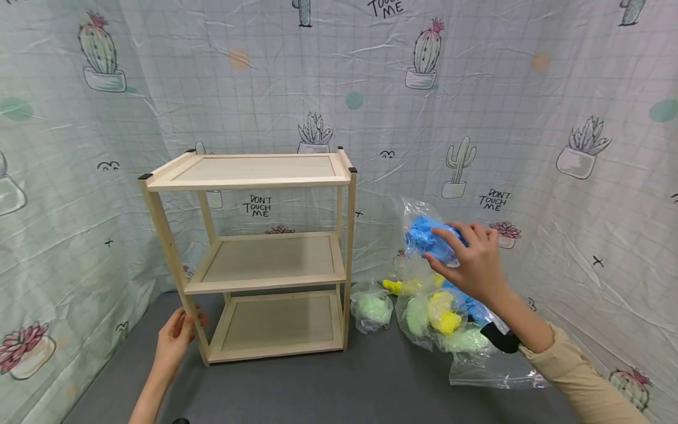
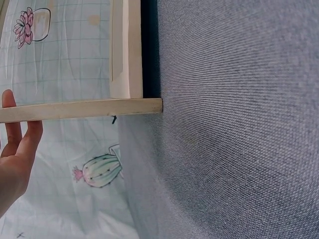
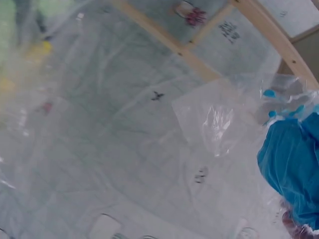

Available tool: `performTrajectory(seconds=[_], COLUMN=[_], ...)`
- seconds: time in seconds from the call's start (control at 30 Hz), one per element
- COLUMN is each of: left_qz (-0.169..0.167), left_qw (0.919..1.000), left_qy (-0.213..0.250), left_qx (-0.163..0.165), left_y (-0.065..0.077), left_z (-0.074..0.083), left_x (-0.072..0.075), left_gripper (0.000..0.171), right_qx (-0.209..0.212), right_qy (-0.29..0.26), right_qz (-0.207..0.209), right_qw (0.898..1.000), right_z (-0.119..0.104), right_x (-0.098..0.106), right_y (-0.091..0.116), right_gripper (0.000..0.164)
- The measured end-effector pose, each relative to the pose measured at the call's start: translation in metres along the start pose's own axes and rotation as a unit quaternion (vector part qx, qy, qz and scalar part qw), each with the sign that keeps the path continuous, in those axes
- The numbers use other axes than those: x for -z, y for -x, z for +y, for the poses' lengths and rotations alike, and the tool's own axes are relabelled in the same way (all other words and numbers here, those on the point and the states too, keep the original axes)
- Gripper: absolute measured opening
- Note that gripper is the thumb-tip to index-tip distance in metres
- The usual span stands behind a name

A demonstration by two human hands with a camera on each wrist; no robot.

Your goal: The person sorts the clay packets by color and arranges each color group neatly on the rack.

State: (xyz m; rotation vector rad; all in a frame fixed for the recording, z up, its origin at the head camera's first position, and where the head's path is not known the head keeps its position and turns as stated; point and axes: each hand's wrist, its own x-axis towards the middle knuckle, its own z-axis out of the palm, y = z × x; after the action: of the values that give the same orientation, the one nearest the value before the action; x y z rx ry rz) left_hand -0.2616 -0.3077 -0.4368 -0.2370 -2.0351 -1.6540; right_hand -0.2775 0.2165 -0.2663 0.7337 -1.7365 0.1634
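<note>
A small three-tier wooden shelf (image 1: pixel 265 282) stands on the dark grey tabletop. My left hand (image 1: pixel 177 333) grips its front left leg low down, with fingertips showing past the leg; the left wrist view also shows fingers (image 2: pixel 30 137) behind the post. To the right of the shelf, my right hand (image 1: pixel 471 259) holds up a clear plastic bag with a soft blue bundle (image 1: pixel 424 232) in it, between thumb and fingers. In the right wrist view the blue bundle (image 3: pixel 291 167) fills the right edge, and most of the hand is out of sight.
Below the right hand lies a pile of clear bags with yellow (image 1: pixel 444 315), blue and pale green bundles. A single bagged pale green bundle (image 1: pixel 373 307) sits beside the shelf's right leg. A cactus-print curtain (image 1: pixel 371 118) hangs behind and at both sides.
</note>
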Motion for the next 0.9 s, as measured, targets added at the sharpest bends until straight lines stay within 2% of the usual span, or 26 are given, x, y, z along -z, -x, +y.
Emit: performTrajectory(seconds=[0.17,0.37,0.47,0.63,0.9], left_qz=[0.005,0.012,0.01,0.009,0.003], left_qw=[1.0,0.9995,0.9997,0.9999,0.9999], left_qy=[-0.005,-0.029,-0.021,-0.011,0.007], left_qx=[0.002,-0.002,0.0,0.002,-0.01], left_y=[0.0,0.0,0.0,0.0,0.001], left_z=[0.0,0.0,0.001,0.001,0.001], left_x=[0.0,0.0,-0.001,-0.001,-0.001], left_gripper=[0.023,0.023,0.023,0.023,0.024], right_qx=[-0.037,-0.059,-0.067,-0.069,-0.046], right_qy=[0.008,0.008,0.005,-0.004,0.013], right_qz=[0.004,0.021,0.037,0.047,0.027], right_qw=[0.999,0.998,0.997,0.997,0.998], right_z=[-0.003,-0.009,-0.012,-0.017,-0.03], right_x=[0.005,0.007,0.007,0.005,-0.004], right_y=[-0.034,-0.068,-0.082,-0.103,-0.14], right_gripper=[0.053,0.054,0.054,0.053,0.039])
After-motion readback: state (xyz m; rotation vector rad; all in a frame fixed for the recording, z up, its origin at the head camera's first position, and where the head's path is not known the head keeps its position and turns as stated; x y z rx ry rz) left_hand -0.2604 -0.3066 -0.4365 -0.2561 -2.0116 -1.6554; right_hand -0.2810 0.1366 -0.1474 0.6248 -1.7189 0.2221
